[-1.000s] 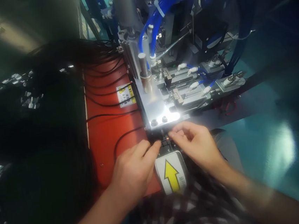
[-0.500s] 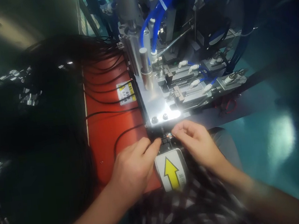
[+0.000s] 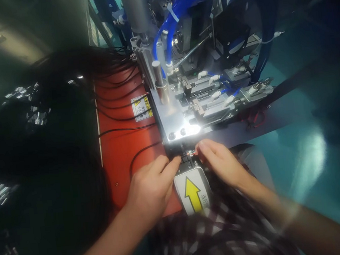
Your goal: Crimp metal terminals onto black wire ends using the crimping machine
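Polished metal plate (image 3: 172, 117), smooth red panel (image 3: 117, 156), glossy blue plastic tubes (image 3: 186, 1), matt checked cloth (image 3: 207, 232)

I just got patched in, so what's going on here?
A person is working bare-handed at the near end of a machine. The left hand has its fingertips at a small dark fixture; the right hand has its fingertips at a thin piece, too small to identify or to tell how firmly it is held. A yellow arrow lies nearer the person, a shiny metal plate just beyond. Black cables cross the red surface to the left.
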`<act>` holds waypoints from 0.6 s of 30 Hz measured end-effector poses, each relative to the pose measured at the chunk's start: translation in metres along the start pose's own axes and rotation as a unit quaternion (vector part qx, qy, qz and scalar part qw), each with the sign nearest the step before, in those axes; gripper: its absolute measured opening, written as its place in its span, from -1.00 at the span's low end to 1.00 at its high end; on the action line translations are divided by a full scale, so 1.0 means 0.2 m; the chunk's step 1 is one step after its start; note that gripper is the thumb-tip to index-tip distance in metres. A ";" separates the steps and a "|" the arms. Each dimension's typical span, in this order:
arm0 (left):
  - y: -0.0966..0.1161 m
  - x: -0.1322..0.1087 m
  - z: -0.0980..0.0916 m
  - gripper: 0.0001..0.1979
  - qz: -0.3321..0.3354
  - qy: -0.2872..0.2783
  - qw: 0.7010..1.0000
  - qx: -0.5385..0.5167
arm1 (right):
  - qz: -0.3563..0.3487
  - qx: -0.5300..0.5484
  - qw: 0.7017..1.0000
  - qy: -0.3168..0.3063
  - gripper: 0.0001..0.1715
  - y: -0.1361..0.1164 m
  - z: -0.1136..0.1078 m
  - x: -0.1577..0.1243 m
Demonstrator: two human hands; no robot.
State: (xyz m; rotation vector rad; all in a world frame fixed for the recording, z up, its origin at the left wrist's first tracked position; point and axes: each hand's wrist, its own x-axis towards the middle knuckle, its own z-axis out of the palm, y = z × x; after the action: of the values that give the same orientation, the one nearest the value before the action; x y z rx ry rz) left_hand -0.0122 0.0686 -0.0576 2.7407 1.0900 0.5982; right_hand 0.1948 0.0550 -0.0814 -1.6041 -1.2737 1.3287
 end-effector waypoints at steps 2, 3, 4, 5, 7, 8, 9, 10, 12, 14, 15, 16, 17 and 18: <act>0.00 0.00 0.00 -0.69 -0.003 0.002 1.000 -0.005 | -0.036 -0.046 0.998 0.000 -0.58 0.01 0.02 0.00; 0.00 0.00 0.00 -0.69 -0.004 0.002 1.000 -0.007 | -0.047 -0.058 0.997 -0.002 -0.59 0.02 0.02 0.00; 0.00 0.00 0.00 -0.68 -0.004 0.002 1.000 -0.008 | -0.054 -0.063 0.997 -0.005 -0.60 0.02 0.03 0.00; 0.00 0.00 0.00 -0.68 -0.005 0.001 1.000 -0.007 | -0.059 -0.064 0.996 -0.007 -0.61 0.02 0.04 0.00; 0.00 0.00 0.00 -0.68 -0.006 -0.001 1.000 -0.004 | -0.074 -0.056 0.996 -0.007 -0.64 0.02 0.05 0.00; 0.00 0.00 0.00 -0.68 -0.007 -0.003 1.000 -0.001 | -0.084 -0.050 0.995 -0.007 -0.66 0.01 0.05 0.01; 0.00 0.00 0.00 -0.68 -0.009 -0.005 1.000 0.000 | -0.095 -0.044 0.994 -0.006 -0.67 0.01 0.05 0.01; 0.00 0.00 0.00 -0.68 -0.011 -0.008 1.000 0.001 | -0.104 -0.038 0.994 -0.006 -0.69 0.02 0.05 0.01; 0.01 0.00 -0.01 -0.67 -0.016 -0.015 1.000 -0.003 | -0.117 -0.027 0.993 -0.005 -0.71 0.02 0.05 0.01; 0.00 0.01 -0.01 -0.67 -0.021 -0.018 1.000 -0.014 | -0.123 -0.017 0.992 0.000 -0.72 0.03 0.05 0.01; 0.00 0.01 -0.02 -0.67 -0.021 -0.016 0.999 -0.023 | -0.126 -0.016 0.992 0.002 -0.73 0.03 0.05 0.01; 0.00 0.02 -0.02 -0.67 -0.019 -0.013 0.999 -0.034 | -0.128 -0.017 0.992 0.003 -0.73 0.03 0.05 0.01; -0.01 0.02 -0.02 -0.68 -0.016 -0.009 0.999 -0.046 | -0.130 -0.021 0.991 0.004 -0.73 0.03 0.05 0.01; -0.01 0.02 -0.02 -0.68 -0.011 -0.005 0.998 -0.059 | -0.134 -0.026 0.991 0.003 -0.74 0.03 0.05 0.02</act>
State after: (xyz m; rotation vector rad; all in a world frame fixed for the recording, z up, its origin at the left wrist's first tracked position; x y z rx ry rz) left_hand -0.0124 0.0735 -0.0543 2.6255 1.0461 0.6252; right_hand 0.1875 0.0557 -0.0910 -1.4118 -1.4720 1.1316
